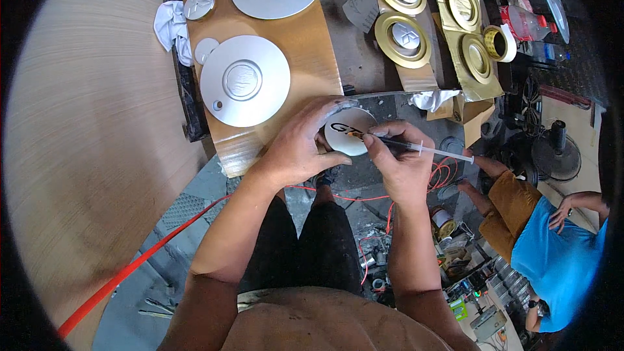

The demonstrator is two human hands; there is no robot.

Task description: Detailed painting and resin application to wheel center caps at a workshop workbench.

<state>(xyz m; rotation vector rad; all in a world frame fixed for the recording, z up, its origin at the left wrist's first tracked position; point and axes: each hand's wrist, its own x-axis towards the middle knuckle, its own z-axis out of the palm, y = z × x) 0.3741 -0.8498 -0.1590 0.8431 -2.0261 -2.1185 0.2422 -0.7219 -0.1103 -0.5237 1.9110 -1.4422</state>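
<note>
The wearer's brown shirt [312, 318] lies nearest, below the round centre cap [348, 138], whose pale face bears dark lettering and a small orange patch. The left hand [296, 146] is curled around the cap's left rim; whether its thumb touches the lower edge, I cannot tell. The right hand [406, 166] pinches a plunger syringe [413, 147] at the cap's right edge, its fingertips over the face. The syringe's long axis runs from the cap's face out rightward and slightly toward the body, plunger end farthest; the tip's contact is unclear. The hands are apart, with the cap between them.

The syringe barrel holds something dark. Beyond the cap at upper right lie a red-labelled plastic bottle [520, 23] and a blue-capped bottle [549, 52], fill levels unclear. Right of and below the cap, a tin [443, 223] sits on the floor, contents indistinct. Left of and beyond the cap, a silver wheel cover [244, 81] rests on a brown board [312, 58].
</note>
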